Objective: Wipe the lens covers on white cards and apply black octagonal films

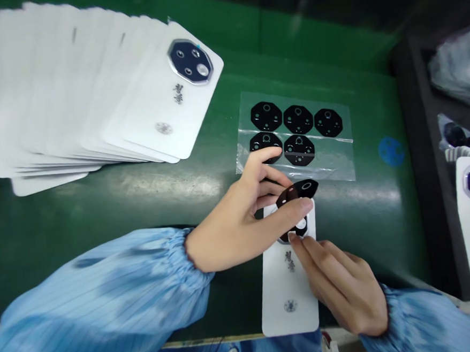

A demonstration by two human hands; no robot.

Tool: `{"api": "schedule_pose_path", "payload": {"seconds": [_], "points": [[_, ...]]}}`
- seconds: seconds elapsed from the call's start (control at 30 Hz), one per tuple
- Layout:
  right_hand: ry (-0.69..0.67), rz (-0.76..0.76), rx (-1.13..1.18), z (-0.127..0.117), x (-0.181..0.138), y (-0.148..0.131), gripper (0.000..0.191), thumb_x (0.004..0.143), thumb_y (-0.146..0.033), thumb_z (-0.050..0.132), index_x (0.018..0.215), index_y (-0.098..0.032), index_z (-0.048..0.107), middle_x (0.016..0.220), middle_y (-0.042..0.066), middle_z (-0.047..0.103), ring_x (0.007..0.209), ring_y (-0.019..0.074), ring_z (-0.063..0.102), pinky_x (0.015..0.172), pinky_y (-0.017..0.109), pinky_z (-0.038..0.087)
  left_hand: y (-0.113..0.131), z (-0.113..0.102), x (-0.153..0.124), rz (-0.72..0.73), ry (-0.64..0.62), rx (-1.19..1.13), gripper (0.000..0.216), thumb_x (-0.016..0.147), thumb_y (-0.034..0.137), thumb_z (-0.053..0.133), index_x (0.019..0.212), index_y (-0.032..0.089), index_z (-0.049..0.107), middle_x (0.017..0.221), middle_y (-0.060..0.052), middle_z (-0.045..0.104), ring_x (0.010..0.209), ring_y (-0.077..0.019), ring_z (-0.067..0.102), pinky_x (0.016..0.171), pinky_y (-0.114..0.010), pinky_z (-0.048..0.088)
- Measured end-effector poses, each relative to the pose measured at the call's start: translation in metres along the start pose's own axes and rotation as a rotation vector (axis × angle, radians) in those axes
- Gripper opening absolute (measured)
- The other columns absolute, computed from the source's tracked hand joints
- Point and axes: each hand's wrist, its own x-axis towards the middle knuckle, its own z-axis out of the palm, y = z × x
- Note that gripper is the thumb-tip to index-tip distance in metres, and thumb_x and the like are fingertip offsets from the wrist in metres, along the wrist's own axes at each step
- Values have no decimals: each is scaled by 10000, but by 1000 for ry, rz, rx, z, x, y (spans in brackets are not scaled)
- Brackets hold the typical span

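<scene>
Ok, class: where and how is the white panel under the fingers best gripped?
Probably by the long edges near its lower end, from the near side: the white panel is flat, that end reaches the table edge, and the left hand and right hand crowd its upper part.

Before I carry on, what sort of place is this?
Likely a factory or workshop bench: a fanned stack of white panels, black octagonal pieces on a clear sheet, and a green surface.

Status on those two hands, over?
Left hand: pinching thin glossy black cutout. Right hand: fingertips at dark lens patch on white rectangular panel. Left hand, cutout partly covering patch.
</scene>
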Motion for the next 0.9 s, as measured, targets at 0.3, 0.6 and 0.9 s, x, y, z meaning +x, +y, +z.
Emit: {"api": "schedule_pose_path", "payload": {"seconds": [0.3,0.6,0.9], "points": [[20,186,7,5,-7,1,473,886,70,379,1284,-90,579,1084,124,663,850,201,667,584,268,539,-4,0,6,76,-43,-72,688,807,333,697,1325,233,254,1089,-53,515,1034,-200,575,1012,-468,446],[33,289,179,1,-1,1,386,917,40,404,1211,-131,585,1094,107,618,967,180,654,761,248,544,-6,-3,10,71,-61,-29,766,794,369,736,1359,201,247,1118,-96,532,1064,-237,581,985,-488,474],[139,449,406,8,0,2,265,966,-49,480,1104,-220,627,1039,71,532,861,154,594,728,275,468,-10,-2,13,70,-32,5,788,796,360,734,1399,185,258,1130,-100,549,1071,-215,607,976,-427,509]]}}
